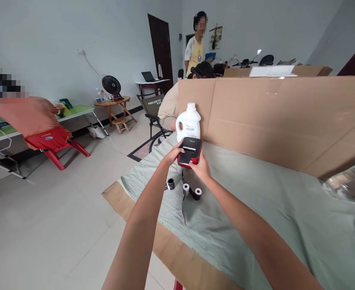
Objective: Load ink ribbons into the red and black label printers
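Observation:
A small red and black label printer [190, 150] sits at the far part of a table covered in grey-green cloth [256, 217]. My left hand [174, 154] grips its left side with the thumb on top. My right hand [201, 166] holds its near right corner, fingers curled round it. Just behind the printer stands a white plastic bottle [188, 123] with a label. In front of my hands lie three small rolls on the cloth: a dark one [170, 184], a white one [186, 188] and a black-and-white one [197, 193].
A tall cardboard wall [271, 117] runs along the far side of the table. Behind it one person sits and another stands. To the left are open floor, a red plastic chair [55, 145], a green table and a small wooden table with a fan.

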Tool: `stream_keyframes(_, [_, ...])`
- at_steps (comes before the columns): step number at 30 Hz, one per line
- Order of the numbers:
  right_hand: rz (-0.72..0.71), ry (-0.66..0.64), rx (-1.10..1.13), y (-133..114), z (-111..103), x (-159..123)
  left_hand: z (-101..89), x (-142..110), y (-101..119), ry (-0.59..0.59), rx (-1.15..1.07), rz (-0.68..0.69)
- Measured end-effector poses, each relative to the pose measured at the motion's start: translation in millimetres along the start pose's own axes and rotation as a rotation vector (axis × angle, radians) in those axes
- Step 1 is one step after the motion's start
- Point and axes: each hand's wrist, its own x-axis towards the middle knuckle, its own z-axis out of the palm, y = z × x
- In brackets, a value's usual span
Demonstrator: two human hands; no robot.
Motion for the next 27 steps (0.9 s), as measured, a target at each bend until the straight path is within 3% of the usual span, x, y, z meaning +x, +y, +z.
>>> stream_keyframes(7, [0.181,-0.013,-0.101,-4,22,1,-14.1,17,-12,0.036,0.043,-0.105])
stream_keyframes(18, [0.178,-0.123,-0.041,-3,16,5,-9.3,12,-11,0.087,0.072,-0.109])
stream_keyframes(20, [0.154,-0.155,-0.015,-5,6,2,-8.0,12,-6,0.079,0.094,-0.117])
stream_keyframes(22, [0.112,-0.159,0.013,1,-24,-10,-5.1,4,2,0.139,0.124,-0.06])
stream_keyframes(23, [0.086,-0.137,0.019,8,-49,-22,-3.0,-5,6,0.196,0.138,0.016])
stream_keyframes(25, [0.035,-0.03,-0.024,30,-119,-60,1.9,-40,11,0.347,0.145,0.273])
stream_keyframes(27, [-0.012,0.191,-0.226,61,-208,-112,7.6,-96,9,0.403,0.107,0.527])
